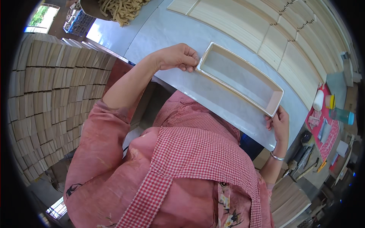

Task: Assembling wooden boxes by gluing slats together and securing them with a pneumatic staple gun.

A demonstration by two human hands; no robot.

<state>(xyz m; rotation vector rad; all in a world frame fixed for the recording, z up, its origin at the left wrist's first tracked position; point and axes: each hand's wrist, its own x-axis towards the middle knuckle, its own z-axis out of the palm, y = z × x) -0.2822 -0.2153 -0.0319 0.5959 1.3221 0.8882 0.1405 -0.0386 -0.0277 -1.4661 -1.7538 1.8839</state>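
Head view: left elbow (110, 105) bent, left hand (178, 57) and right hand (280, 123) grasp opposite ends of a wooden frame (247, 71).

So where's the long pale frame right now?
In the head view, the long pale frame is right of centre over the tabletop, between the left hand and right hand, with pale boards beyond it.

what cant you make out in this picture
All in the head view:
- Left hand palm: hidden by the hand itself
- Some right hand fingertips: behind the wooden frame
- Bowl of strips: cut off by the top edge
- Legs: mostly behind the apron and table
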